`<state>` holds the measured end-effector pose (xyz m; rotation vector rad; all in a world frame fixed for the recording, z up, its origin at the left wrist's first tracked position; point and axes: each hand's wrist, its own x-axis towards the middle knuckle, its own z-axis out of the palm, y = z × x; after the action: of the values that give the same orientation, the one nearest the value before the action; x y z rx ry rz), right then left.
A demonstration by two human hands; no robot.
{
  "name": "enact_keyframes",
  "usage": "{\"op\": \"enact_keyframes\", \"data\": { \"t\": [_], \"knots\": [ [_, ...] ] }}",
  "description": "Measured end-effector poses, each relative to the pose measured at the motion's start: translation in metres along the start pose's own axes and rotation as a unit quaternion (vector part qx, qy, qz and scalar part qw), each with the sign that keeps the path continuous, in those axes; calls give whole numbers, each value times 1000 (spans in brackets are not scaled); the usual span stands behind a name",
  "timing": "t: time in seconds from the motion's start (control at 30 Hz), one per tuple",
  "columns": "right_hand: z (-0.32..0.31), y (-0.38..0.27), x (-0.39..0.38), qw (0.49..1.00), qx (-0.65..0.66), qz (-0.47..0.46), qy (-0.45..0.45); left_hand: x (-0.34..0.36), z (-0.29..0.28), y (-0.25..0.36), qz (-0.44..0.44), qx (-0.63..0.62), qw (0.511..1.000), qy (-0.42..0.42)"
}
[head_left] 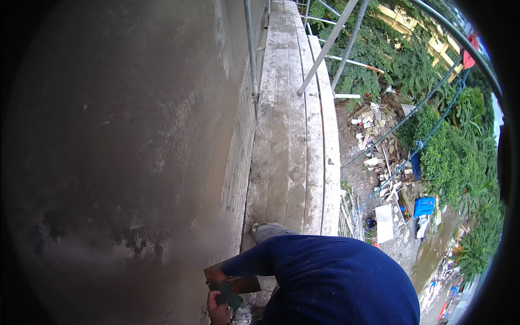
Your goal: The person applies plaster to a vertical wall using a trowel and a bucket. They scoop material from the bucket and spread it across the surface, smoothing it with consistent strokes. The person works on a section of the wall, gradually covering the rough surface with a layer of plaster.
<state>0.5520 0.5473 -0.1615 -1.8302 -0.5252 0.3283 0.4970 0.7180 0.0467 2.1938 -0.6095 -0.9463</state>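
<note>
My right arm, in a dark blue sleeve, reaches left across the bottom of the view. My right hand (215, 273), dim and partly hidden, is on a flat brown board (248, 284) shaped like a plasterer's float, close to the wall. Just below it, my left hand (218, 312) comes up from the lower edge with fingers closed round a dark green lump (227, 296); its exact kind is unclear. This lump overlaps the board's lower side. The grey-brown rendered wall (124, 141) fills the left side, with darker, wet-looking patches low down.
Scaffold planks (287, 135), stained with mortar, run away along the wall. A pale shoe (271, 232) stands on them. Metal poles (251, 49) rise beside them, and blue ropes (433, 130) hang at right. Far below lie rubble (382, 151), a blue crate (424, 207) and bushes.
</note>
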Motion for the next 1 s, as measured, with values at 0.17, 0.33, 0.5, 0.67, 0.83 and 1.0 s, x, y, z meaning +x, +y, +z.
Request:
{"op": "enact_keyframes", "data": {
  "t": [0.17,0.33,0.5,0.67,0.83,1.0],
  "knots": [
    [-56,-18,-22,943,130,104,287,55,-11,35,-14,-456,886,-84],
    [-117,-43,-60,883,101,222,401,62,-17,178,-24,-605,783,-145],
    [-163,-120,-73,797,223,414,378,86,-13,150,-35,-595,802,-34],
    [-192,-126,-98,755,397,305,424,64,-39,172,35,-625,778,-41],
    [-316,74,-206,769,521,143,342,55,-70,211,160,-715,679,-36],
    [-258,-51,-136,872,228,381,206,-74,-65,129,184,-795,564,128]
  ]
}}
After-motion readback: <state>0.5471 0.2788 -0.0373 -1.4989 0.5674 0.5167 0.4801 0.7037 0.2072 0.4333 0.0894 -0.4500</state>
